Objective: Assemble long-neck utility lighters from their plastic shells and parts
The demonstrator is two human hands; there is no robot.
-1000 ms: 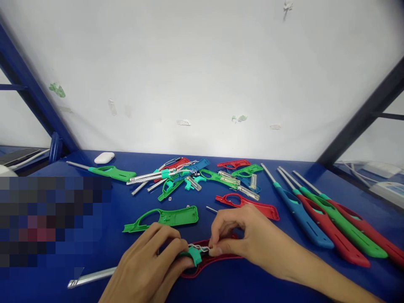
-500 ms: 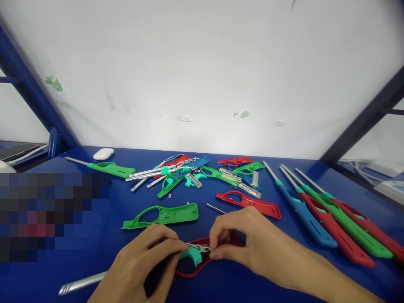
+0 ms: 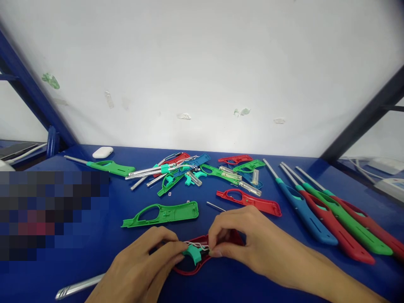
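Observation:
A red half-shell of a stick lighter (image 3: 186,272) lies between my hands at the front, partly hidden by them. Set in it is a teal trigger (image 3: 194,253), with white wires (image 3: 199,245) running along its upper side. My left hand (image 3: 139,261) is closed, thumb and fingers pinching the trigger's left end. From the right, my right hand (image 3: 243,231) pinches a small black igniter (image 3: 205,253) beside the trigger; its fingertips hide most of that piece. A metal lighter tube (image 3: 80,286) sticks out left from under my left hand.
Behind my hands lie a green half-shell (image 3: 176,213), a red half-shell (image 3: 261,205) and a thin screwdriver shaft (image 3: 216,206). Farther back is a pile of lighter parts (image 3: 176,170). Several assembled lighters (image 3: 318,214) line the right. A white earbud case (image 3: 102,152) sits back left.
My left fingers have shifted slightly and closed up at the trigger's left end. My right hand keeps its pinch in nearly the same place. The view has tilted slightly.

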